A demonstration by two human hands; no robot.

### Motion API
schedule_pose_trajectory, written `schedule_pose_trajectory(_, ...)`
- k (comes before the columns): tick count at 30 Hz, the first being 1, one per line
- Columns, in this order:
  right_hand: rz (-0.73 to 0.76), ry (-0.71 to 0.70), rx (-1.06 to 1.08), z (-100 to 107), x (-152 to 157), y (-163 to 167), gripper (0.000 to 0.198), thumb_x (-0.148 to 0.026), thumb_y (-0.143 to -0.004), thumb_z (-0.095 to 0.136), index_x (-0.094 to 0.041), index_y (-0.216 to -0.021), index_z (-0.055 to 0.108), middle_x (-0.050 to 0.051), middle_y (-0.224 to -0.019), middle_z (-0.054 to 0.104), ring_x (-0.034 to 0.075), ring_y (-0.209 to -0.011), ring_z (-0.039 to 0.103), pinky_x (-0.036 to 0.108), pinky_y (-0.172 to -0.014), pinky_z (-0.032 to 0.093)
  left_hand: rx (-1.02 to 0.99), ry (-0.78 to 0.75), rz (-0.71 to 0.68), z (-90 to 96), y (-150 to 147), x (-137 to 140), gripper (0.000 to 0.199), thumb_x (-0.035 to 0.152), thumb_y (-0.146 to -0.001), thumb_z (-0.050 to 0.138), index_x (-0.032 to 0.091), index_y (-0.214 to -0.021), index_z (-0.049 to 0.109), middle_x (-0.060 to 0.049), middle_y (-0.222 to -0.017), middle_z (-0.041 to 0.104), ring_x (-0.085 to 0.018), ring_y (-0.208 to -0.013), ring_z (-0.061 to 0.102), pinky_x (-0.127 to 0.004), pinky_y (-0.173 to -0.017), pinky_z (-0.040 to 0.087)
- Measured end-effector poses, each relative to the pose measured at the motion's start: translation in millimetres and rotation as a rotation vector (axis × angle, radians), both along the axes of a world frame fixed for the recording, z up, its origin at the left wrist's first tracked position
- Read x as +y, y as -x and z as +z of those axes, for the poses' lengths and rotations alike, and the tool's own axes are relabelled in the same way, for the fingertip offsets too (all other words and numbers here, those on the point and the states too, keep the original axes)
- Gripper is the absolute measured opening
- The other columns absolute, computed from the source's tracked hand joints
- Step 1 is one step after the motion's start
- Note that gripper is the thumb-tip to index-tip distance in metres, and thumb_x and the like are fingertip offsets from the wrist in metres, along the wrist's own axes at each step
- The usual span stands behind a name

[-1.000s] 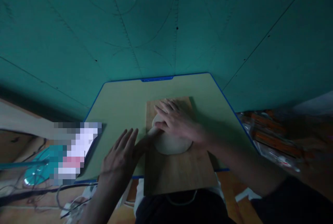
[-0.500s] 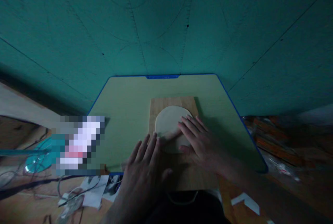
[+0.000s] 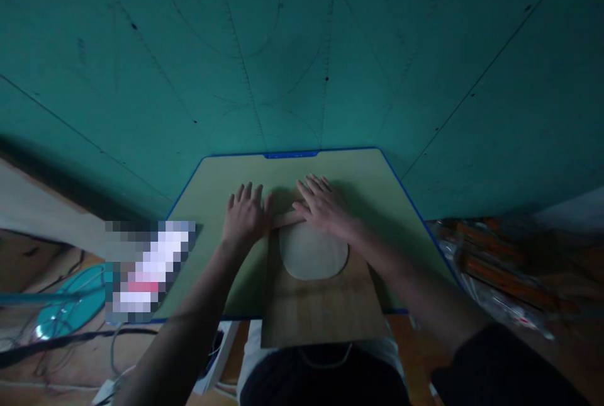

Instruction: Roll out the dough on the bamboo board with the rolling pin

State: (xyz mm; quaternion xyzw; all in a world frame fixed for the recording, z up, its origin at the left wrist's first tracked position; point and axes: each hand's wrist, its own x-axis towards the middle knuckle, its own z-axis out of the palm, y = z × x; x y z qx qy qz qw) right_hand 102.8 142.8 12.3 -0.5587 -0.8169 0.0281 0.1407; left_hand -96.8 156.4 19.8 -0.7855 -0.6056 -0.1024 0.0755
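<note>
Dim room, teal wall [image 3: 302, 34] right behind the bench [image 3: 226, 173]. Board [image 3: 321, 318] pokes over the near edge, flat dough [image 3: 314, 258] on it, pin [image 3: 287, 219] across the dough's far part. Left hand [image 3: 245, 216] and right hand [image 3: 323, 206] are on the pin's ends, each grip splayed rather than wrapped round, and the right one hides some dough. Pixelated thing [image 3: 153, 267] at bench left, cable [image 3: 75, 338] beyond it, bagged orange stuff [image 3: 495, 261] off right.
</note>
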Motion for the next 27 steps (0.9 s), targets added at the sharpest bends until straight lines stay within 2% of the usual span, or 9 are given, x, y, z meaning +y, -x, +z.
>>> schedule_pose_trajectory(3, 0.082, -0.025, 0.012, -6, -59, -9, 0.061, -0.043, -0.102, 0.048, -0.001, -0.147, 0.048, 0.023, -0.157, 0.043, 0.033, -0.149, 0.034, 0.048, -0.122, 0.031, 0.018, 0.014, -0.129, -10.6, 7, -54, 0.053, 0.046, -0.104, 0.035, 0.011, -0.138, 0.056, -0.019, -0.142, 0.060, -0.036, -0.134, 0.054, -0.052, -0.108, 0.044)
schedule_pose_trajectory(5, 0.111, -0.067, 0.022, -10, -102, -16, 0.062, -0.041, -0.101, 0.048, -0.001, -0.148, 0.046, 0.022, -0.159, 0.039, 0.033, -0.149, 0.034, 0.048, -0.120, 0.036, 0.012, -0.053, -0.224, -18.4, 15, -92, 0.058, 0.050, -0.104, 0.033, 0.010, -0.142, 0.052, -0.019, -0.140, 0.061, -0.037, -0.130, 0.057, -0.052, -0.105, 0.047)
schedule_pose_trajectory(8, 0.144, -0.073, 0.005, -13, -137, -23, 0.065, -0.042, -0.101, 0.048, -0.003, -0.152, 0.039, 0.022, -0.160, 0.037, 0.032, -0.150, 0.033, 0.048, -0.121, 0.035, 0.012, -0.137, -0.334, -25.5, 24, -121, 0.063, 0.051, -0.105, 0.032, 0.009, -0.150, 0.042, -0.019, -0.146, 0.056, -0.037, -0.137, 0.050, -0.055, -0.110, 0.042)
schedule_pose_trajectory(11, 0.145, -0.056, 0.012, -14, -117, -22, 0.067, -0.045, -0.102, 0.047, -0.002, -0.152, 0.039, 0.022, -0.160, 0.037, 0.034, -0.149, 0.034, 0.049, -0.120, 0.035, 0.031, -0.128, -0.322, -26.0, 23, -98, 0.064, 0.053, -0.104, 0.032, 0.009, -0.149, 0.045, -0.021, -0.147, 0.055, -0.040, -0.141, 0.045, -0.056, -0.110, 0.041)
schedule_pose_trajectory(15, 0.038, -0.032, 0.063, -10, -35, -10, 0.065, -0.047, -0.103, 0.044, -0.005, -0.153, 0.041, 0.023, -0.157, 0.042, 0.035, -0.145, 0.040, 0.052, -0.119, 0.035, 0.007, -0.038, -0.124, -18.4, 10, -19, 0.056, 0.046, -0.103, 0.035, 0.012, -0.144, 0.053, -0.021, -0.149, 0.052, -0.043, -0.148, 0.032, -0.064, -0.116, 0.028)
schedule_pose_trajectory(18, -0.044, -0.039, 0.041, -2, 22, 1, 0.057, -0.045, -0.104, 0.044, -0.008, -0.147, 0.050, 0.021, -0.149, 0.053, 0.032, -0.140, 0.046, 0.049, -0.119, 0.032, -0.060, 0.010, -0.052, -9.8, 4, 34, 0.055, 0.042, -0.103, 0.033, 0.008, -0.140, 0.055, -0.023, -0.147, 0.053, -0.040, -0.146, 0.038, -0.059, -0.115, 0.033)
schedule_pose_trajectory(20, -0.063, -0.051, 0.030, 3, 43, 5, 0.053, -0.044, -0.104, 0.044, -0.009, -0.143, 0.054, 0.020, -0.147, 0.054, 0.031, -0.140, 0.046, 0.048, -0.120, 0.029, -0.076, 0.013, -0.042, -6.0, 4, 51, 0.054, 0.040, -0.103, 0.030, 0.007, -0.135, 0.058, -0.023, -0.143, 0.057, -0.038, -0.142, 0.044, -0.055, -0.112, 0.039)
schedule_pose_trajectory(23, -0.045, -0.042, 0.018, 3, 41, 5, 0.051, -0.043, -0.104, 0.046, -0.008, -0.139, 0.058, 0.022, -0.151, 0.050, 0.030, -0.144, 0.042, 0.047, -0.122, 0.027, -0.069, 0.032, -0.070, -6.6, 6, 39, 0.054, 0.040, -0.103, 0.031, 0.006, -0.134, 0.059, -0.024, -0.138, 0.061, -0.037, -0.138, 0.049, -0.054, -0.109, 0.043)
schedule_pose_trajectory(27, 0.050, -0.015, 0.028, -4, -20, -8, 0.056, -0.043, -0.104, 0.045, -0.003, -0.140, 0.056, 0.023, -0.153, 0.048, 0.031, -0.146, 0.039, 0.045, -0.123, 0.029, -0.020, 0.005, -0.194, -17.0, 9, -29, 0.058, 0.051, -0.102, 0.038, 0.010, -0.139, 0.055, -0.023, -0.143, 0.057, -0.039, -0.139, 0.048, -0.055, -0.110, 0.042)
